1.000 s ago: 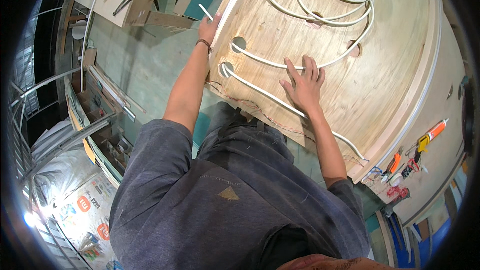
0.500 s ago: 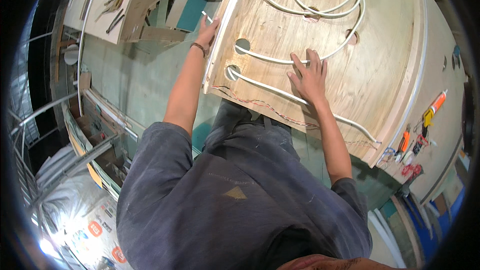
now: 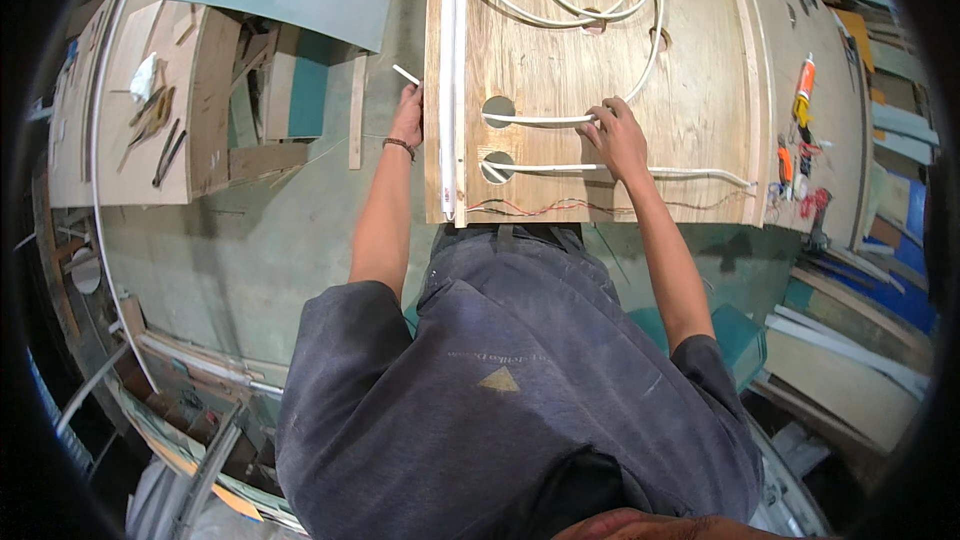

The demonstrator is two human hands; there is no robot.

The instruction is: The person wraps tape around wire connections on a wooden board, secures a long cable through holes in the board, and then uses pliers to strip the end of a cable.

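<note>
A white cable point(image 3: 540, 120) runs across a wooden panel point(image 3: 560, 60) and enters a round hole point(image 3: 499, 110) near its left edge. My right hand point(image 3: 620, 143) is closed on this cable, thumb and fingers pinching it just right of the hole. Past the panel's left side, my left hand point(image 3: 408, 118) is closed round a white cable end point(image 3: 405, 73) that pokes up from its fingers. A second white cable point(image 3: 560, 168) comes out of a lower hole point(image 3: 497, 168) and stretches right, passing under my right wrist. Thin twisted red and black wires point(image 3: 540, 208) lie along the near edge.
Coiled white cable point(image 3: 600, 10) lies at the panel's far end. On the right surface are an orange-tipped caulking tube point(image 3: 805, 80), orange-handled pliers point(image 3: 786, 165) and red wire point(image 3: 815, 202). Left stands a plywood box point(image 3: 190, 110) with tools and scraps.
My right hand's spread fingers have closed on the upper cable. The view has turned, so the panel now sits straighter. My left hand still holds the cable end beside the panel.
</note>
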